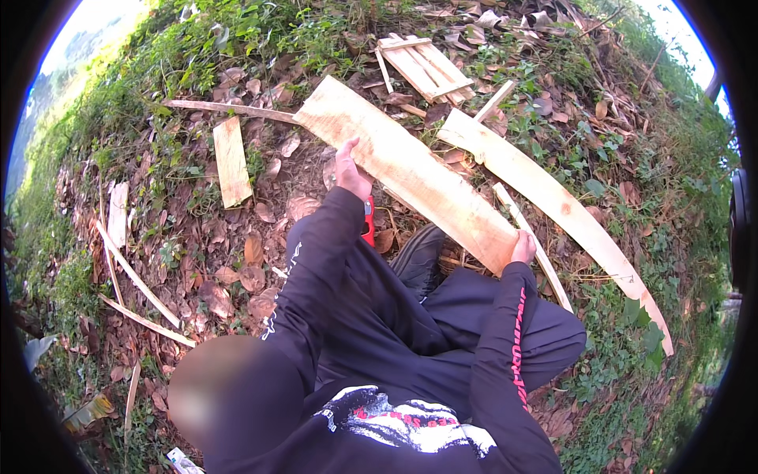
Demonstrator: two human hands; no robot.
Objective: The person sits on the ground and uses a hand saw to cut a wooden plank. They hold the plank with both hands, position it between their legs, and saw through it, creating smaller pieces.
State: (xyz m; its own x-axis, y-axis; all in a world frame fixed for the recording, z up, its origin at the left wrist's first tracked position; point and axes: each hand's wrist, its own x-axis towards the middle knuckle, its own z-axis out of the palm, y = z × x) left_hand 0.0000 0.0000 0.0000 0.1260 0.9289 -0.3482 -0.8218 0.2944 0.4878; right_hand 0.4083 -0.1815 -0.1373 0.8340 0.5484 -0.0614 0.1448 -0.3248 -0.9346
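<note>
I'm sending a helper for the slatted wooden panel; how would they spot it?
Start at the wide board held in the left hand and right hand. Beyond it, near the picture's top, the slatted panel lies on leafy ground. Unlike the solid long board to its lower right, it has several strips with a crosspiece near each end.

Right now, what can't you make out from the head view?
All head view:
Left hand: most fingers hidden by the plank it holds.
Right hand: most fingers hidden by the same plank.
Red object: partly behind left sleeve and leg; kind unclear.
White item: cut off by lower edge.
</note>
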